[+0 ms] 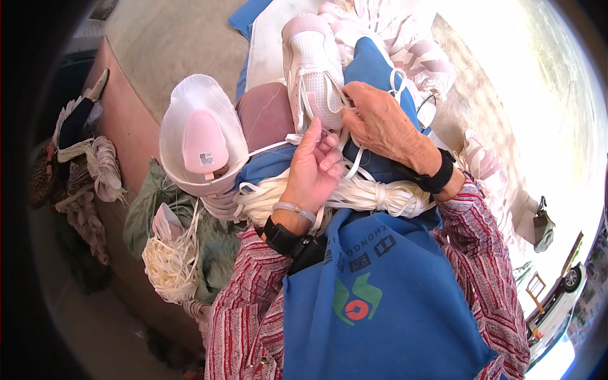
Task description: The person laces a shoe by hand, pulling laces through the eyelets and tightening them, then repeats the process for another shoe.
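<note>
A white and pale pink shoe upper [312, 63] lies lengthwise in front of me, with a flat white shoelace [329, 82] threaded partway through its eyelets. My right hand [389, 126] is at its right edge, thumb and forefinger pinched on the lace. At the near end of the upper, my left hand [315, 168] is turned palm up with fingers curled and thumb raised, closed around a stretch of lace. Exactly where the lace runs between its fingers is partly hidden. Below both hands, a thick bundle of cream-white laces [380, 196] lies across my lap.
Left of the hands stands a white shoe upper with a pink insole [206, 142]. More pink-white uppers [430, 63] are piled at the far right. A tangle of laces [170, 269] rests on a green sack [149, 218]. A blue apron [380, 304] covers my lap.
</note>
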`<state>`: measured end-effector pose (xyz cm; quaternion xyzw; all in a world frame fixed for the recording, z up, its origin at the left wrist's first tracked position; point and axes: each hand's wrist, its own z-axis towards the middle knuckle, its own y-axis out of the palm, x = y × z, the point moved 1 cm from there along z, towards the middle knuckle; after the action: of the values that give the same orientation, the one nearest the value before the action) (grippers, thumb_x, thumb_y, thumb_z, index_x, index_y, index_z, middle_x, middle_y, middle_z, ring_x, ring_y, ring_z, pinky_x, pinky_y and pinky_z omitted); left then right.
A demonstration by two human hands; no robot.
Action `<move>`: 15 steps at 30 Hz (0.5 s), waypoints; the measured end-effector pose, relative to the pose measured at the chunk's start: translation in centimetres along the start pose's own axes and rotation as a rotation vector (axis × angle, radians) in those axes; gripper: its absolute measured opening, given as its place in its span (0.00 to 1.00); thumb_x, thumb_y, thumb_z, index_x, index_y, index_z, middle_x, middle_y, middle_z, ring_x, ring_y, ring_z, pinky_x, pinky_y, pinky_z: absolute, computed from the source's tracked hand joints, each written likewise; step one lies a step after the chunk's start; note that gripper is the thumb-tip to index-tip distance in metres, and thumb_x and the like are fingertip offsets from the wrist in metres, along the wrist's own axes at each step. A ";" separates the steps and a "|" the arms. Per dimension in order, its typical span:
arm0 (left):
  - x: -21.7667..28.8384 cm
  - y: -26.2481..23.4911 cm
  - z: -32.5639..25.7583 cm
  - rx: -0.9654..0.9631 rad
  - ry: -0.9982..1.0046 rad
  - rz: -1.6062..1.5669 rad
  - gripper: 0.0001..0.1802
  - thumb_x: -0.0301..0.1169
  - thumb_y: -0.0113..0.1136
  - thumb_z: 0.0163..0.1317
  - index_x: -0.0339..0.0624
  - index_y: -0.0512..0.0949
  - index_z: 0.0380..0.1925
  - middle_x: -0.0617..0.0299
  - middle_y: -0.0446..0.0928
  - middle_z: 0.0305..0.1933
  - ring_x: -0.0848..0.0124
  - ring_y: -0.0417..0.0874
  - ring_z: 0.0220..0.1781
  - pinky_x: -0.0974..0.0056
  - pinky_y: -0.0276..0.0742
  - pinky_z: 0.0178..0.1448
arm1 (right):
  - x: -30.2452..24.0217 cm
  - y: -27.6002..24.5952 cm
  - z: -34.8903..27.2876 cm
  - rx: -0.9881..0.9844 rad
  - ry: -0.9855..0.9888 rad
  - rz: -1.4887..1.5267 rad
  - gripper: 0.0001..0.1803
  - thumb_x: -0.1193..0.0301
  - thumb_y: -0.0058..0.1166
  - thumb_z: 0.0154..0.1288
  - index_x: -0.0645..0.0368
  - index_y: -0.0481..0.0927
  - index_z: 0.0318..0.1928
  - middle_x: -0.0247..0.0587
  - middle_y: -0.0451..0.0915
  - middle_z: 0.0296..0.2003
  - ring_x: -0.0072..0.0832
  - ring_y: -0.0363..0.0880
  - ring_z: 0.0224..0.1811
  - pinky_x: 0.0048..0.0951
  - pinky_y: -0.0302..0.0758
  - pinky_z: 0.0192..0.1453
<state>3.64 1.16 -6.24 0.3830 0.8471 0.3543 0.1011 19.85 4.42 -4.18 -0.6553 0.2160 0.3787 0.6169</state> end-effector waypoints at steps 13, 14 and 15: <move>-2.1 -0.2 1.3 0.124 0.415 0.255 0.12 0.39 0.61 0.67 0.49 0.72 0.27 0.74 0.65 0.19 0.82 0.64 0.16 0.71 0.63 0.21 | 0.3 1.9 0.3 -0.074 -0.051 -0.319 0.07 0.76 0.51 0.51 0.70 0.75 0.29 0.49 0.69 0.31 0.42 0.73 0.38 0.37 0.75 0.39; -2.1 -0.2 1.4 0.138 0.409 0.255 0.13 0.39 0.62 0.66 0.48 0.72 0.27 0.72 0.66 0.20 0.81 0.65 0.16 0.70 0.65 0.21 | 0.1 1.6 0.4 -0.071 -0.048 -0.322 0.07 0.76 0.51 0.51 0.70 0.75 0.29 0.49 0.69 0.31 0.42 0.73 0.38 0.37 0.75 0.39; -2.0 -0.3 1.4 0.134 0.406 0.256 0.13 0.39 0.62 0.66 0.48 0.72 0.27 0.72 0.66 0.20 0.81 0.65 0.16 0.70 0.65 0.21 | -0.2 1.2 0.4 -0.043 -0.101 -0.289 0.09 0.74 0.52 0.55 0.69 0.73 0.32 0.52 0.71 0.31 0.47 0.75 0.36 0.41 0.75 0.38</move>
<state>5.42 0.34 -7.69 0.4142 0.8163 0.3767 -0.1424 18.75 4.62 -4.82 -0.6726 0.0800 0.3231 0.6609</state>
